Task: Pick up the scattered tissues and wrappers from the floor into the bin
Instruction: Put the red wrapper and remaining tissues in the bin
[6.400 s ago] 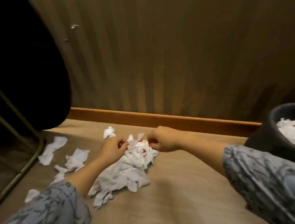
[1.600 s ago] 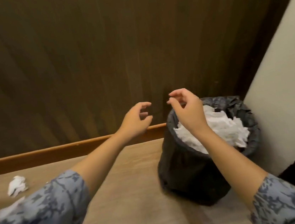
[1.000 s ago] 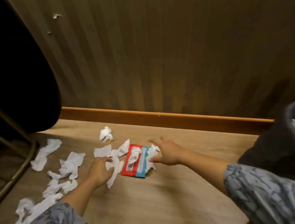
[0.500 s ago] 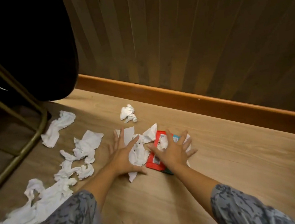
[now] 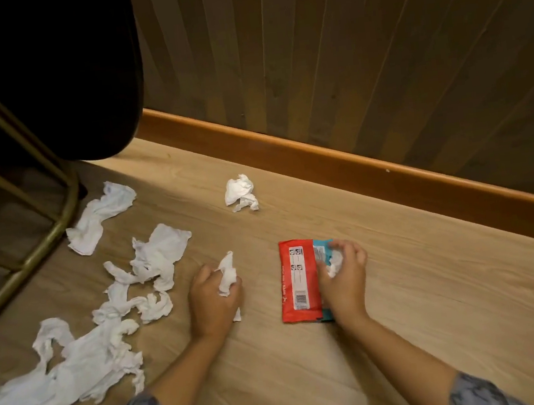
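Left hand (image 5: 215, 298) fisted round a crumpled white tissue (image 5: 227, 274) at lower centre, right hand (image 5: 343, 272) curled on another wad (image 5: 335, 261) atop a glossy red-and-teal wrapper (image 5: 299, 281), limp twisted tissues (image 5: 85, 352) strewn lower left on wood-grain floor (image 5: 403, 286).

red wrapper (image 5: 297, 281) | white panel: barcode | edge text: "WIPES"

A light wood-grain floor (image 5: 405, 303) meets a wall (image 5: 340, 42) of dark vertical panels, with an orange-brown skirting board (image 5: 320, 155) running diagonally along the joint. At upper left, a black rounded shape (image 5: 58, 76) hangs over a brass-coloured tube frame (image 5: 60, 224) resting on the floor. Warm, dim light falls across the boards.
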The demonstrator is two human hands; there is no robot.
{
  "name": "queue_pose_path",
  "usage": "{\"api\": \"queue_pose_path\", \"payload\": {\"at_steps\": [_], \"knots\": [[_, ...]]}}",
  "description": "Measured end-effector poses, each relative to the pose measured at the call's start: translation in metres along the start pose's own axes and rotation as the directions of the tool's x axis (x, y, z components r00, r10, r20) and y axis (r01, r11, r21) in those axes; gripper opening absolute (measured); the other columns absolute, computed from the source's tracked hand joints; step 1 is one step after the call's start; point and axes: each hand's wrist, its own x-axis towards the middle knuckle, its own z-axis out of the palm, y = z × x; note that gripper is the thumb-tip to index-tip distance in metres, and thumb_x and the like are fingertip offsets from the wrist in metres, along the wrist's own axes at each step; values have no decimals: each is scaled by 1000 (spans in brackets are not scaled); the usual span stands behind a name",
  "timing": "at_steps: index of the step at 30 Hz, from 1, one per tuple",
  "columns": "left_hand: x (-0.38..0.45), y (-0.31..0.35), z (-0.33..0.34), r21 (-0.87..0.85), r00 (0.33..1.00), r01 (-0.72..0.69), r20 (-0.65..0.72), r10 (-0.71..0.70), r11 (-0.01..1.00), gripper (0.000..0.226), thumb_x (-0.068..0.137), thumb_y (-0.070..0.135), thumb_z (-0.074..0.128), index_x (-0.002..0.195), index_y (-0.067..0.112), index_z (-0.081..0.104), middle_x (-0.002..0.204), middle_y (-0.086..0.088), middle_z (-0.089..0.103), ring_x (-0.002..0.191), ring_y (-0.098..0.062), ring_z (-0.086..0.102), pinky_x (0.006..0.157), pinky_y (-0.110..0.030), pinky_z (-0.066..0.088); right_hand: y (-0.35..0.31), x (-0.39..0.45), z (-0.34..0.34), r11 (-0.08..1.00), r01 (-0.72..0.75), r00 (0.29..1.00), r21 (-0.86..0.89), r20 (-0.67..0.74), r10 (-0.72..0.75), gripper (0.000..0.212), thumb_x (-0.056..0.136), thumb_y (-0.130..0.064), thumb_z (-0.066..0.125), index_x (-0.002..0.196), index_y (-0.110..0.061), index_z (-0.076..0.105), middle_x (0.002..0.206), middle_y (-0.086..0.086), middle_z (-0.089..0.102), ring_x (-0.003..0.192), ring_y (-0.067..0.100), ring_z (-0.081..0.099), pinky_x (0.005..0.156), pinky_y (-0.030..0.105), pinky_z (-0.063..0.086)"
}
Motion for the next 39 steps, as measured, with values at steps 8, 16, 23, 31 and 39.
{"api": "queue_pose_path", "payload": {"at_steps": [8,16,23,31,39], "knots": [[7,-3,3,-112,987,161,11,-160,981,52,68,-7,72,115,4,53,111,-4,55,102,-17,51,91,-29,43,-75,73,30,991,41,980,-128,197,-16,43,96,-22,38,136,-13,50,136,10,56,119,23,55,91,29,43],[14,0,5,-50,997,37,69,-33,998,43,86,60,51,66,22,46,68,4,52,70,-16,49,70,-32,42,-116,132,126,735,461,842,-496,506,-187,71,83,-77,40,137,-32,43,125,8,61,109,30,61,89,42,47],[11,2,6,-103,995,100,16,-99,990,18,96,25,45,103,11,53,85,-5,60,77,-19,56,68,-33,46,-60,78,117,595,586,789,-549,554,-266,43,94,-57,46,119,-22,51,128,14,48,89,37,63,65,37,41],[11,8,-15,47,938,2,346,-18,999,9,86,23,66,84,17,60,82,1,65,77,-17,59,70,-32,49,-24,6,39,627,590,772,-508,581,-256,39,95,-53,46,107,-16,52,94,14,66,82,37,64,65,37,39],[30,116,-47,123,870,-59,494,-10,991,40,83,29,67,50,17,48,41,1,49,45,-17,57,49,-33,50,-61,5,-78,612,629,753,-480,571,-326,42,94,-56,48,80,-17,57,86,7,65,78,29,61,60,31,37]]}}
